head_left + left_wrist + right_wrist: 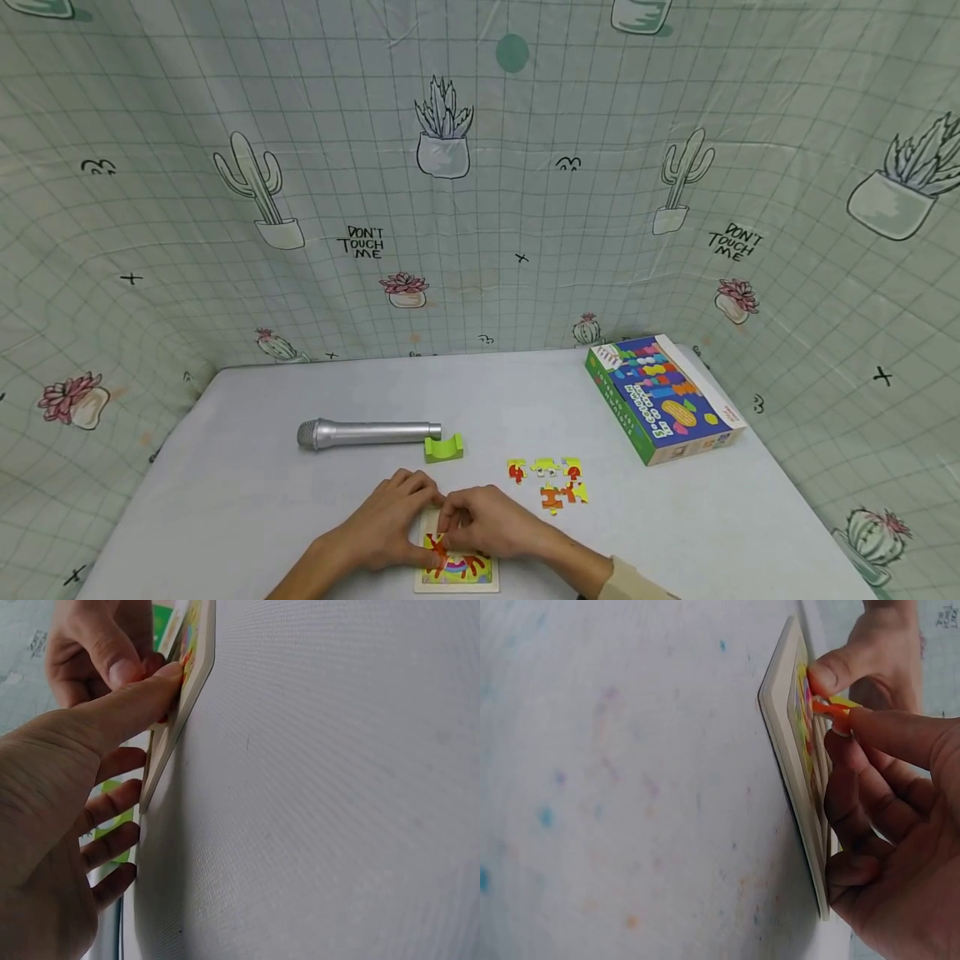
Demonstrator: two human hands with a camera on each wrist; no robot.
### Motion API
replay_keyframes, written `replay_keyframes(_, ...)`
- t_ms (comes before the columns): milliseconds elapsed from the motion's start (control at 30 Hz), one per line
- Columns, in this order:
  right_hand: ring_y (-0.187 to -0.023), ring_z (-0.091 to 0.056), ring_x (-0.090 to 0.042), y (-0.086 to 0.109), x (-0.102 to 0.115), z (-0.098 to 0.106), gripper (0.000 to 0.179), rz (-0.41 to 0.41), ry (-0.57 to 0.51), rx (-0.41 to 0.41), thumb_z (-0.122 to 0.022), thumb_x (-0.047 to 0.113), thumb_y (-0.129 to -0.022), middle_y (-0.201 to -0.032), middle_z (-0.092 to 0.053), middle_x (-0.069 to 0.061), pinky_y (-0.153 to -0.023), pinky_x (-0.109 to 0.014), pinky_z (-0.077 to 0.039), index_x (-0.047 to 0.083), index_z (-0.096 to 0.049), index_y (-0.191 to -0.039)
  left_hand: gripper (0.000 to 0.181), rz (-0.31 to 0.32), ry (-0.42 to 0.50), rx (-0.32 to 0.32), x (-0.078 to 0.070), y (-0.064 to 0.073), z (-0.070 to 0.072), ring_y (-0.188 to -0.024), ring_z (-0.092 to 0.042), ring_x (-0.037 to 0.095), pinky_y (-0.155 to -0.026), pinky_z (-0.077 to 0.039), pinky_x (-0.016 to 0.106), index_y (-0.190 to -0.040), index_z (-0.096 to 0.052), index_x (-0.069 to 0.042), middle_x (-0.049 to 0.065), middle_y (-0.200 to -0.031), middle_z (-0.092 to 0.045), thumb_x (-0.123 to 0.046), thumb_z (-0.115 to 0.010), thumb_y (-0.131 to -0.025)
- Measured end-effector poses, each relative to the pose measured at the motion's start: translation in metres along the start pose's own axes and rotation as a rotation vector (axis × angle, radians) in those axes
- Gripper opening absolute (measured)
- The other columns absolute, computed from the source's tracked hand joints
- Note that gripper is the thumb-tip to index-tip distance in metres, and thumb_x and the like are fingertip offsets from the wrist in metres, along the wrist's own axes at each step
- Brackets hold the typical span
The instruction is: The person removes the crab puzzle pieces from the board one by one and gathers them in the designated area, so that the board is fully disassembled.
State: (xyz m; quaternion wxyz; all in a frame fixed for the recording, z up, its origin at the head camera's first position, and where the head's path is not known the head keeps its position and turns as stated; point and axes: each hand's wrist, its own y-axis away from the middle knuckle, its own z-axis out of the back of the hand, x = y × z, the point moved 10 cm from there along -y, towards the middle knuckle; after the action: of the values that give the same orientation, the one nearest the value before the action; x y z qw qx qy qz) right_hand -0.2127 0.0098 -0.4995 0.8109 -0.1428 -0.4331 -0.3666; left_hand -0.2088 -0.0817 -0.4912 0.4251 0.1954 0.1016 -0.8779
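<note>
Puzzle point(461, 573) before "DON'T TOUCH ME" backdrop point(480, 208).

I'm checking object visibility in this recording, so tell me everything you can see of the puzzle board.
The puzzle board is a thin, pale rectangle that looks wooden, its raised rim framing a yellow, red and purple picture that looks unfinished. It lies face up on the white table. The left hand rests its thumb on it; the right hand pinches a puzzle piece over it. The hands hide much of its far part.
</note>
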Motion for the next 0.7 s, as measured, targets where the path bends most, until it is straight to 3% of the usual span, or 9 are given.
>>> replay_keyframes(267, -0.067, -0.056, 0.003, 0.001, 0.000, 0.008, 0.009, -0.024, -0.056, -0.041, -0.077, 0.016, -0.087, -0.074, -0.063, 0.015, -0.063, -0.018, -0.047, 0.020, -0.069, -0.088, 0.056, 0.011, 0.005, 0.006, 0.002, -0.002, -0.001, -0.114, -0.045, 0.015, -0.096, -0.042, 0.046, -0.109, -0.062, -0.030, -0.014, -0.118, -0.051, -0.070, -0.077, -0.071)
replay_keyframes(700, -0.072, -0.059, -0.003, 0.019, -0.017, 0.051, 0.015, -0.037, -0.030, -0.124, -0.069, 0.009, -0.088, -0.081, -0.069, 0.013, -0.066, -0.021, -0.047, 0.019, -0.073, -0.097, 0.070, 0.007, -0.002, 0.022, 0.002, -0.003, -0.002, -0.112, -0.044, 0.014, -0.096, -0.041, 0.045, -0.122, -0.067, -0.024, -0.013, -0.117, -0.050, -0.071, -0.076, -0.071)
